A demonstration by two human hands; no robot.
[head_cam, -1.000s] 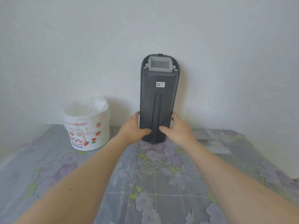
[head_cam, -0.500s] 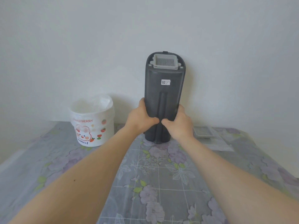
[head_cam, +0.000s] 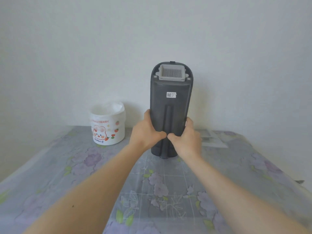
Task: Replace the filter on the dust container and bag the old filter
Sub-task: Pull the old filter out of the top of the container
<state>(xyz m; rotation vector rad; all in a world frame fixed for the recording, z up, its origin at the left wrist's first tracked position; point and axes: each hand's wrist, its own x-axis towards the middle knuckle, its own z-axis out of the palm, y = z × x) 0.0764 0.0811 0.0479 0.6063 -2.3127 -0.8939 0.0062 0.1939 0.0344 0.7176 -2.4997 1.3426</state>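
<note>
Both hands, left hand (head_cam: 145,132) and right hand (head_cam: 187,137), grip the upright dust container (head_cam: 170,112) by its lower sides above the tabletop (head_cam: 84,174). A pale filter (head_cam: 171,72) sits in its top end. A lined bin (head_cam: 107,123) stands far left.

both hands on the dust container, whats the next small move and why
Probably lift the right hand to the pale filter seated atop the dust container while the left hand steadies it: both grip its lower part, and the filter is untouched.

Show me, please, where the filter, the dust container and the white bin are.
filter (head_cam: 171,72): head view, on its pleated middle.
dust container (head_cam: 160,102): head view, on the upper half of its dark front wall.
white bin (head_cam: 108,132): head view, on its printed outer wall.
</note>
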